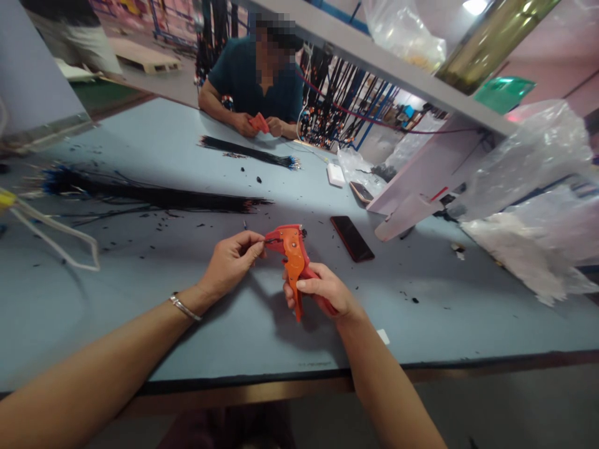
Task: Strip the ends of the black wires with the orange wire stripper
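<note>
My right hand (322, 290) is wrapped round the handles of a red and orange wire stripper (294, 252), held upright above the table. At the tool's jaws, my left hand (234, 259) pinches a thin black wire (274, 241) between thumb and fingers, and the wire's end lies at the jaw opening. How far it reaches inside is hidden. Beyond my hands a long bundle of black wires (163, 194) with blue ends lies across the table. A shorter black wire bundle (248, 151) rests farther back.
Across the table (210, 349) sits a person (255, 81) holding another red tool (259, 123). A dark phone (352, 238) lies to the right, near a shelf post (416, 162). Plastic bags (519, 174) crowd the right side. A white wire hook (70, 240) stands at left. Black scraps are scattered about.
</note>
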The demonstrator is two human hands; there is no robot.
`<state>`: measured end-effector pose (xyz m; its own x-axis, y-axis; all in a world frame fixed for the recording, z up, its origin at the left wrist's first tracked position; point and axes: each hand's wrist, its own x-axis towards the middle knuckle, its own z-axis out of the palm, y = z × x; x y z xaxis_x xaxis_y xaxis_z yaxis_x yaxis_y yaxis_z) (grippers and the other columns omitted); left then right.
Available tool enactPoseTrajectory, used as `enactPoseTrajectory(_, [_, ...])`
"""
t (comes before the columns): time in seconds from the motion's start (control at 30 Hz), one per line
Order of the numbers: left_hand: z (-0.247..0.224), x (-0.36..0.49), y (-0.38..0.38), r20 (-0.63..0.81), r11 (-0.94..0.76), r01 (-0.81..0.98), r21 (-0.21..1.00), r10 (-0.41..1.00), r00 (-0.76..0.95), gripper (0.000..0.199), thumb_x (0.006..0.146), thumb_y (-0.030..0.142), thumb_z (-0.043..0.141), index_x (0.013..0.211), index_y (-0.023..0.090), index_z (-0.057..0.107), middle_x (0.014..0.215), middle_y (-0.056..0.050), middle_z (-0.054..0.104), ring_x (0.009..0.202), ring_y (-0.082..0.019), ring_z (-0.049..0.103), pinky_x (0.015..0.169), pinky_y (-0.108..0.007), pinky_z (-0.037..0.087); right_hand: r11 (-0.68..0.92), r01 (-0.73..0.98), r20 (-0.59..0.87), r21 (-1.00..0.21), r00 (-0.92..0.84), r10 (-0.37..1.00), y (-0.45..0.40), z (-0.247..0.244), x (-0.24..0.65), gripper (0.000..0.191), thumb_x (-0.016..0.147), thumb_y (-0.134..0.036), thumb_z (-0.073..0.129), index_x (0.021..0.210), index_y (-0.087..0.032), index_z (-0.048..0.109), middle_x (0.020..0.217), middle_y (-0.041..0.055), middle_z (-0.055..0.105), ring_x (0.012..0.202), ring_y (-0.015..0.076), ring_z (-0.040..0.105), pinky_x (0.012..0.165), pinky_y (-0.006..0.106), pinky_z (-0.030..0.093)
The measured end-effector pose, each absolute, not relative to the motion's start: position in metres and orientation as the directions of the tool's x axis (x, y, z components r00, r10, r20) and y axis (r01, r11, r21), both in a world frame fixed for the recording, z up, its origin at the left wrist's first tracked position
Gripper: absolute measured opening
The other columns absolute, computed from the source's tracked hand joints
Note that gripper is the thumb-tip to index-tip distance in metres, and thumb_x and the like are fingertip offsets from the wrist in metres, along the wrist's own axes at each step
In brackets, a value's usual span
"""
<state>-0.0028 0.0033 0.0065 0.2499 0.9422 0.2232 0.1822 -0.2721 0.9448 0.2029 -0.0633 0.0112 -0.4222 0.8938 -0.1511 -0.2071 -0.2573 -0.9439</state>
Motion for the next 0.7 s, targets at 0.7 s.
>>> enactPoseTrajectory(0.7, [0.0062, -0.0048, 0.0043, 0.251, -0.301, 0.206, 0.931, 0.938, 0.237, 0.022, 0.081, 0.038, 0.059, 0.080, 0.017, 0.066, 0.063, 0.000, 0.063, 0.061, -0.014, 0.055, 0.062, -0.023, 0.044, -0.211, -0.143, -0.143, -0.967, -0.380, 0.914, -0.0632, 0.0141, 0.2001, 0.026, 0.076, -0.032, 0.070, 0.090, -0.013, 0.059, 0.067, 0.0011, 0.061, 0.053, 0.0141, 0.059, 0.044, 0.024, 0.049])
